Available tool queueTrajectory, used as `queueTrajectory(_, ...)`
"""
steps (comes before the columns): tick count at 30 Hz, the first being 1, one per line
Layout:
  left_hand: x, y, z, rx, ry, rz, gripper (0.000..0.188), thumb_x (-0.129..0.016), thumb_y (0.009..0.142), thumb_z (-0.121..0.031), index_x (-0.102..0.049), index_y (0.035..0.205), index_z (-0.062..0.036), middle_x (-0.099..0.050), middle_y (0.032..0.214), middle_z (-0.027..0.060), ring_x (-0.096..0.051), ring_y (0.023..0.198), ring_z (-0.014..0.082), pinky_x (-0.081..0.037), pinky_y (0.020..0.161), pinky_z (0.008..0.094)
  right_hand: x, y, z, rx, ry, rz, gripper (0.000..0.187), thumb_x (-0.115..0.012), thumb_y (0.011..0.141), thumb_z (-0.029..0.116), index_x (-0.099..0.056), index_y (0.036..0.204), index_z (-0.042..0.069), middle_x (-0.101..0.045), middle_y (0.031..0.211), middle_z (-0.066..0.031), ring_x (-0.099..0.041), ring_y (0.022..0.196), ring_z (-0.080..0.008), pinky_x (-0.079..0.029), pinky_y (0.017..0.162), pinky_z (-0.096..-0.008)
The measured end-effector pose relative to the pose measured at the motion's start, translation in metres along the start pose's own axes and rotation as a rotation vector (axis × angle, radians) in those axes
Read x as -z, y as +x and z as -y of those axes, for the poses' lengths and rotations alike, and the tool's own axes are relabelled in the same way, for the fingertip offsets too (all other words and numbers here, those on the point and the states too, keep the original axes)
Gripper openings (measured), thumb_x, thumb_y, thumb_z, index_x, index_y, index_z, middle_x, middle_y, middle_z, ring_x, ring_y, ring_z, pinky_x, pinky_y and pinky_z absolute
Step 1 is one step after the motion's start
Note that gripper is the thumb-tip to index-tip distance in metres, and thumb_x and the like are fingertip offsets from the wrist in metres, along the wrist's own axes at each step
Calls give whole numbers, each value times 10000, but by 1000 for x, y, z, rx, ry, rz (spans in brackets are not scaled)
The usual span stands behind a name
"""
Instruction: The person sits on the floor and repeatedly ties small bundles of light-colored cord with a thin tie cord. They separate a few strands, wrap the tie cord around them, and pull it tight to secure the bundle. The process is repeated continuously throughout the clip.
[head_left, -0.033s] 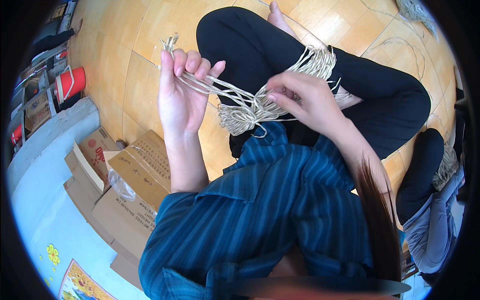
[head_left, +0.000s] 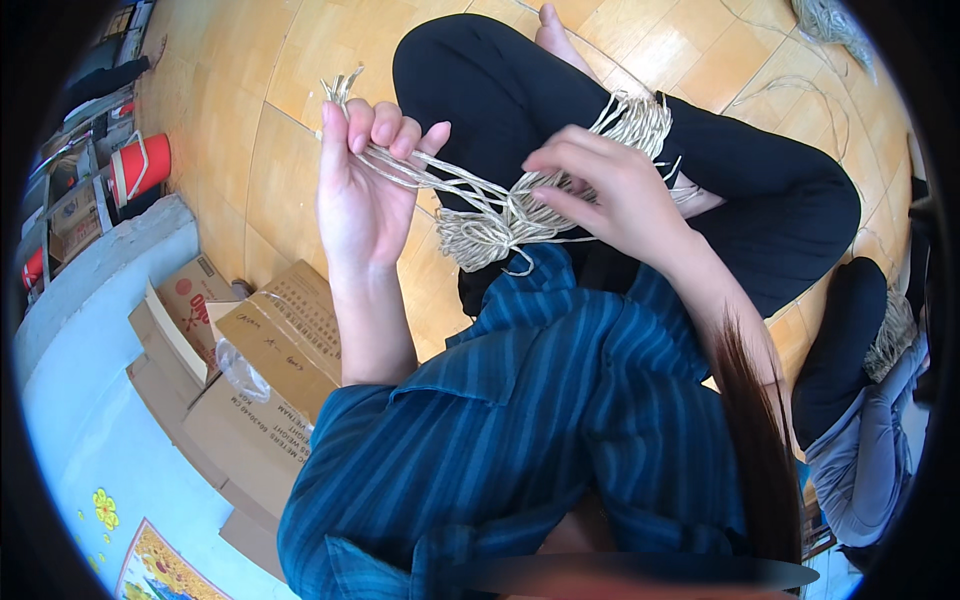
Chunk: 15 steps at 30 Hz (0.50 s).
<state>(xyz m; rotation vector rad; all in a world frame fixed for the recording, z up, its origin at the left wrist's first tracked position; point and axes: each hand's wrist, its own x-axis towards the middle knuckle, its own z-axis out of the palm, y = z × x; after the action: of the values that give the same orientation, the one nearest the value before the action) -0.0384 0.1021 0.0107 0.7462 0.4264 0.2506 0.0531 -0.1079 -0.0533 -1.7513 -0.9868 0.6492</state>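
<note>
My left hand (head_left: 372, 170) is raised, its fingers closed around several strands of shiny straw-coloured cord; the cut ends (head_left: 342, 85) stick out past the fingertips. From there the strands run slanting down to a looped bundle of the same cord (head_left: 480, 235), which lies across my lap. Over the middle of that bundle hovers my right hand (head_left: 620, 190), thumb and forefinger apart beside the strands. Its other fingers curl under the palm and are partly hidden. More of the bundle (head_left: 635, 125) fans out beyond this hand, over my crossed legs.
Cardboard boxes (head_left: 270, 350) stand by a pale blue low wall (head_left: 110, 290) on the left. A red bucket (head_left: 140, 168) is farther off. Loose cord (head_left: 840, 30) lies on the tiled floor at the far right. Another person's dark-clad leg (head_left: 845, 340) is close on the right.
My right forefinger has lifted and stretched slightly left, widening the gap to the thumb. My left hand and the cord in it stay nearly still.
</note>
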Motion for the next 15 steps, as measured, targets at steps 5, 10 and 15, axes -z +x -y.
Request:
queueTrajectory(5,10,0,4,-3,-86,-24,390,-320,1034,-371,-376,729,-133,-404,713,-4,-415,653,116,-499,808,366,-8,16,-9,15,251,4,75,-646,851,138,-602,868,80,-609,892,-14,-558,611,-111,-449,565,-236)
queueTrajectory(10,36,11,5,46,-442,-15,375,-349,1033,-328,-384,741,-95,-357,689,-2,-312,579,89,-315,499,212,18,32,-33,-404,1369,-195,118,-482,970,172,-494,980,55,-486,844,14,-336,562,-19,-277,475,-165)
queueTrajectory(15,50,13,8,70,-419,-50,342,-388,1021,-313,-402,764,-89,-359,693,0,-300,555,80,-264,433,198,65,37,-31,-289,1350,-476,336,-469,995,238,-537,1172,-40,-567,819,-15,-387,578,-33,-341,507,-169)
